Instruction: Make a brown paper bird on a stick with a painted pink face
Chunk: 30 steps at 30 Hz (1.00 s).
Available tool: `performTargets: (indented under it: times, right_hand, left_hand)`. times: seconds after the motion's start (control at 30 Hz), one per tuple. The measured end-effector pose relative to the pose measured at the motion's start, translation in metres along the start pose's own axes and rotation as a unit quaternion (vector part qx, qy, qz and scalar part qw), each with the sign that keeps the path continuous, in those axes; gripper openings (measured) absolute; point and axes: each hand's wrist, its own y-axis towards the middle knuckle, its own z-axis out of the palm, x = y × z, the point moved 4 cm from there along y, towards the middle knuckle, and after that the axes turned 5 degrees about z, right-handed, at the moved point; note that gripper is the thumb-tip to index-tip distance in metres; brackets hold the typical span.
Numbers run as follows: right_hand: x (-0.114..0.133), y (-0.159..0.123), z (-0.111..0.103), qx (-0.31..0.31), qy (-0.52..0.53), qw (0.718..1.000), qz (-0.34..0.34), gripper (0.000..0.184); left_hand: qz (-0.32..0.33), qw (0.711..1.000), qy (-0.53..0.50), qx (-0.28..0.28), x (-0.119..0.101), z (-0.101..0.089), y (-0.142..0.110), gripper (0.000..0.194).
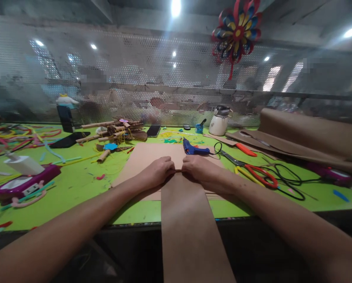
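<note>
A long strip of brown kraft paper runs from the work area down over the table's front edge. Its far end is rolled or folded into a narrow edge. My left hand is closed on the left end of that edge, and my right hand grips it at the right, a small gap between them. Both hands rest above a tan cardboard sheet lying on the table. Just beyond my right hand lies a blue hot glue gun, its nozzle to the left.
Red-handled scissors, a red-handled knife and black cable lie right, before large kraft paper. A white jug stands behind. At left are a purple power strip, rolled-paper sticks and a phone on the green table.
</note>
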Motion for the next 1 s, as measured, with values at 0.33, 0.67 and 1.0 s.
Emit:
performTargets:
  times: [0.33,0.67,1.0]
  right_hand:
    - [0.002,0.0,-0.008,0.001,-0.128,0.991,0.023,0.006]
    - [-0.01,0.005,-0.002,0.047,-0.17,0.984,0.016,0.007]
    - [0.008,-0.005,-0.013,0.0,-0.164,0.985,0.045,0.007]
  left_hand:
    - [-0.002,0.997,0.066,0.032,0.0,-0.011,-0.003,0.016]
    - [0.059,0.981,0.175,0.053,-0.004,-0.013,-0.008,0.019]
    - [-0.027,0.999,0.018,0.036,0.011,-0.017,-0.012,0.015]
